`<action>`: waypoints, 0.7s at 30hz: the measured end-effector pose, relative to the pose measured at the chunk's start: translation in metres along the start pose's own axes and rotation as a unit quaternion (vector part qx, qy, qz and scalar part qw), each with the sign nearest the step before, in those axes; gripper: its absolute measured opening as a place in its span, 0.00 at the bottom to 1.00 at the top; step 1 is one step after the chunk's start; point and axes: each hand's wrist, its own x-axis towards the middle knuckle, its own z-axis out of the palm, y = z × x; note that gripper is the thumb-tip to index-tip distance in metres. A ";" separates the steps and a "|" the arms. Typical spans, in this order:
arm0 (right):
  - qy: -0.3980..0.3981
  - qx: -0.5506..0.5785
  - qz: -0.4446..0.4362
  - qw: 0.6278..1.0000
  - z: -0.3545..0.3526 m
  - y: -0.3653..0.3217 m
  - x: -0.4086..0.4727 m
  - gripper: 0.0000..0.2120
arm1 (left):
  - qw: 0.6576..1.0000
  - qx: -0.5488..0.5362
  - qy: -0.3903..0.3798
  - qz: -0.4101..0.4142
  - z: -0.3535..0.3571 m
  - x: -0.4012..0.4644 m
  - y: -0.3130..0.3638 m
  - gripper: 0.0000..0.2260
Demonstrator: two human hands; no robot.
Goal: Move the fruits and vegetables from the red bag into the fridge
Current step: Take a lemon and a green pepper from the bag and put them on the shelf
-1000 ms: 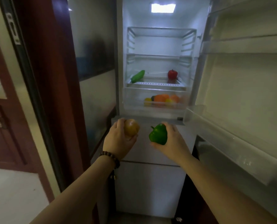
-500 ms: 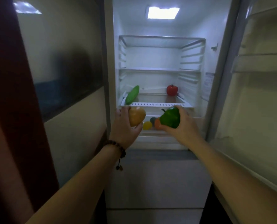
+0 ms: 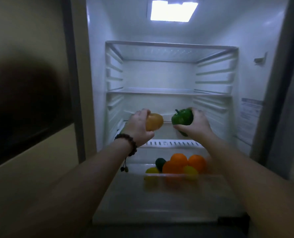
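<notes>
Fridge [image 3: 98,66] is standing open, white interior lit by a ceiling lamp [image 3: 173,12], with 2 glass shelves [image 3: 168,91] above the hands sitting bare and ribbed side rails running down both walls. Left hand [image 3: 137,127] is curling its fingers around a brown round vegetable [image 3: 154,121], possibly a potato or onion, cannot tell which, holding it over the lowest shelf [image 3: 173,143] just inside the compartment. Right hand [image 3: 196,127] is gripping a green bell pepper [image 3: 182,117], stem pointing up-left, at about the same height, the 2 items near each other but not touching. Something green is peeking out under the right hand and by the left wrist, too hidden to identify. Beaded bracelet [image 3: 127,140] is hanging on the left wrist with a small tassel dangling. Below the shelf, the clear crisper drawer [image 3: 160,194] is holding 3 oranges [image 3: 179,159], 2 yellow fruits [image 3: 152,170] and 1 dark green item [image 3: 160,163], bunched together toward the right-centre. A label [image 3: 250,115] is showing on the right inner wall, text blurred. Left of the fridge a beige wall panel [image 3: 31,31] with a dark reflective patch is filling the frame; the room is dim. Both forearms are crossing the lower view and blocking part of the drawer front.
</notes>
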 end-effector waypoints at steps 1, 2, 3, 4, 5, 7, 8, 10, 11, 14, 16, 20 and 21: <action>-0.010 0.009 0.015 1.000 0.007 0.005 0.016 0.35 | 1.000 0.006 -0.015 -0.022 0.008 0.016 -0.004 0.29; -0.020 0.009 0.026 0.999 0.015 0.010 0.032 0.35 | 0.999 0.011 -0.024 -0.040 0.017 0.030 -0.009 0.29; -0.030 0.002 0.032 0.999 0.022 0.015 0.047 0.35 | 0.998 0.017 -0.026 -0.051 0.026 0.044 -0.014 0.30; -0.038 -0.008 0.032 0.999 0.029 0.019 0.060 0.35 | 0.998 0.025 -0.026 -0.052 0.035 0.056 -0.019 0.30; -0.042 -0.014 0.028 0.999 0.036 0.024 0.073 0.35 | 0.998 0.035 -0.028 -0.049 0.044 0.068 -0.025 0.30; -0.033 -0.026 0.026 0.999 0.047 0.032 0.094 0.33 | 0.996 0.066 -0.037 -0.051 0.059 0.089 -0.037 0.29; -0.029 -0.030 0.032 0.999 0.051 0.035 0.102 0.32 | 0.994 0.078 -0.041 -0.056 0.066 0.099 -0.040 0.28; -0.030 -0.038 0.048 0.998 0.060 0.043 0.118 0.32 | 0.994 0.068 -0.043 -0.079 0.080 0.118 -0.047 0.28; -0.034 -0.044 0.055 0.997 0.064 0.047 0.125 0.32 | 0.993 0.048 -0.043 -0.099 0.088 0.127 -0.049 0.27; -0.047 -0.063 0.060 0.995 0.075 0.056 0.141 0.32 | 0.990 0.024 -0.035 -0.132 0.111 0.149 -0.056 0.24; -0.051 -0.094 0.058 0.993 0.083 0.061 0.147 0.32 | 0.990 0.029 -0.038 -0.134 0.125 0.159 -0.062 0.22; -0.034 -0.117 0.061 0.991 0.095 0.069 0.154 0.33 | 0.988 0.024 -0.047 -0.148 0.146 0.173 -0.068 0.21; -0.032 -0.121 0.062 0.990 0.097 0.071 0.156 0.33 | 0.987 0.019 -0.049 -0.154 0.149 0.175 -0.069 0.22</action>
